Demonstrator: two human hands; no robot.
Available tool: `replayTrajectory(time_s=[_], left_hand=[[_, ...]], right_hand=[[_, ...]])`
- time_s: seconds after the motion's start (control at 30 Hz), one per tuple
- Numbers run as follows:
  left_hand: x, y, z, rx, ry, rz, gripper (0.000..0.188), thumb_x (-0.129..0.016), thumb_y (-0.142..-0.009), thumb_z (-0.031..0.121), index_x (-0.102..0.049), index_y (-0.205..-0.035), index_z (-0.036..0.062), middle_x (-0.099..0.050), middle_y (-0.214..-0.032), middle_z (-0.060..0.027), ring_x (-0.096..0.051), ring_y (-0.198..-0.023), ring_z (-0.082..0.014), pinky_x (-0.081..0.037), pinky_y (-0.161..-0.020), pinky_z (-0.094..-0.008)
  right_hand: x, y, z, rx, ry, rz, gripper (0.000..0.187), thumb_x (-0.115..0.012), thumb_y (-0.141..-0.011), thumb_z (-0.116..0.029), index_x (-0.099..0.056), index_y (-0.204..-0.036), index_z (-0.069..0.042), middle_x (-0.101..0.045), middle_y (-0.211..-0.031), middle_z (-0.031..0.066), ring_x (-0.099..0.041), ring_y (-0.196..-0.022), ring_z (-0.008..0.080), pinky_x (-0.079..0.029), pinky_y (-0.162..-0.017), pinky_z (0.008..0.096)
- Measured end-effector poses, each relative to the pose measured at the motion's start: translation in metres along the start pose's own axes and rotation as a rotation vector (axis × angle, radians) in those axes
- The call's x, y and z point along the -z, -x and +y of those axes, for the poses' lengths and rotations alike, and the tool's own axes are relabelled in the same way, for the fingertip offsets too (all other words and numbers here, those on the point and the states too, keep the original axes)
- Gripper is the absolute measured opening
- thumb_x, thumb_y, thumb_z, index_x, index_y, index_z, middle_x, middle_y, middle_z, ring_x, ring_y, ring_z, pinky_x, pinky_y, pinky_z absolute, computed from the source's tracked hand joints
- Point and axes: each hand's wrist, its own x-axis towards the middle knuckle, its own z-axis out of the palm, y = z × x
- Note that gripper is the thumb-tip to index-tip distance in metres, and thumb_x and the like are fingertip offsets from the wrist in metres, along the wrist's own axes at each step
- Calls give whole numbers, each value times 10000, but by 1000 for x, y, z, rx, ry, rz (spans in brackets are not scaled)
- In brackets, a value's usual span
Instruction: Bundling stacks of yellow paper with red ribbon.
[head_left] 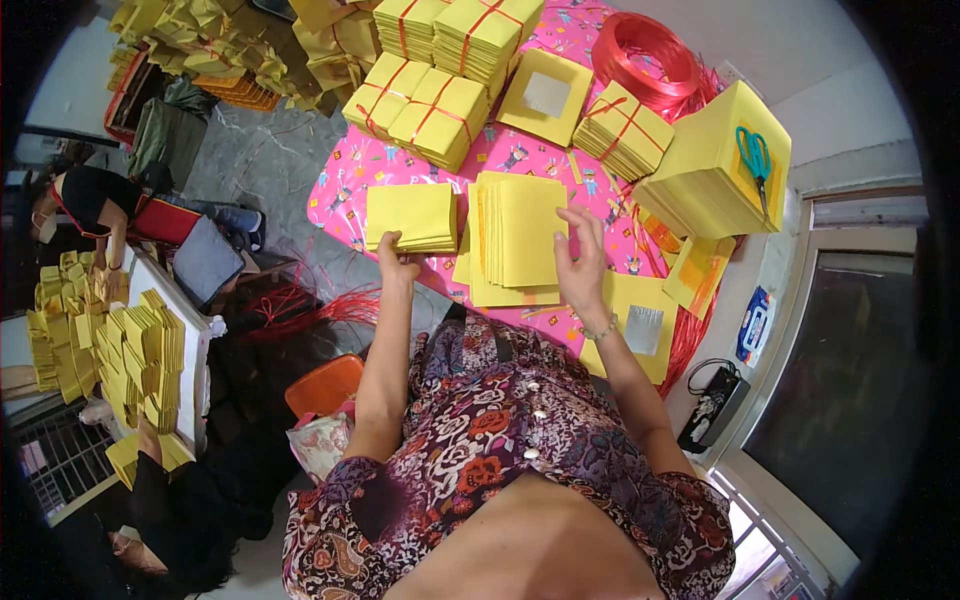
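Left hand [401,259]: forearm aimed almost straight ahead, wrist nearly in line; fingers bent, thumb side toward the middle of the counter [343,188]
Left fingers: at the near edge of the small stack [410,213], close to its left corner; gripping or merely touching, cannot tell
Right hand [583,268]: forearm slanting inward, bracelet [600,328] at the wrist; palm turned toward the left
Right fingers: spread and slightly bent, released; tips and thumb right by the right edge of the fanned pile [528,230]; contact hard to tell
Small stack: yellow paper, flat on the counter; left of the fanned pile, just beyond the left fingers
Fanned pile: yellow paper, edges stepped toward the left; between the two hands
Tied bundles [432,122]: yellow, bound with red string; farther off than both hands
Tall stack [695,165]: yellow, beyond the right hand; teal scissors [753,158] resting on it
Red roll [655,97]: at the far right of the counter
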Motion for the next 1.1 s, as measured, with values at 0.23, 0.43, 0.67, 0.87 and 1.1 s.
replayTrajectory(time_s=[0.23,0.43,0.67,0.87,1.1], left_hand=[[-22,61,21,-51,141,-31,486,-650,-753,188,-526,-1192,20,-581,-1167,-147,-597,-1060,-307,-508,-942,-470],[-51,142,22,5,339,-339,617,-700,-729,192,-472,-1281,37,-509,-1280,-166,-484,-1206,-331,-360,-1073,-522],[-64,155,-33,137,409,-723,557,-684,-804,112,-479,-1315,26,-550,-1294,-145,-517,-1208,-314,-363,-1106,-485],[-76,180,-68,280,286,-814,620,-726,-837,156,-437,-1378,61,-510,-1349,-118,-472,-1258,-297,-340,-1130,-468],[-55,181,-54,693,-172,-790,512,-652,-916,326,-492,-1323,58,-544,-1301,-116,-505,-1215,-246,-399,-1059,-432]], right_hand=[[-26,13,-38,-123,-384,-319,261,-597,-924,-104,-583,-1173,-23,-598,-1124,111,-596,-1076,221,-493,-914,343],[-73,46,-53,-353,-636,-453,639,-729,-861,-198,-367,-1353,-9,-532,-1232,134,-558,-1134,224,-494,-927,342],[-79,14,-73,-108,-921,-55,791,-852,-737,-167,-354,-1320,28,-509,-1247,138,-540,-1160,226,-507,-914,336],[-45,4,-79,-143,-831,149,573,-722,-811,-61,-419,-1285,48,-561,-1156,145,-581,-1053,217,-489,-907,363],[-1,-1,-61,-10,-543,35,477,-721,-807,-151,-531,-1204,31,-555,-1167,149,-585,-1021,262,-468,-892,397]])
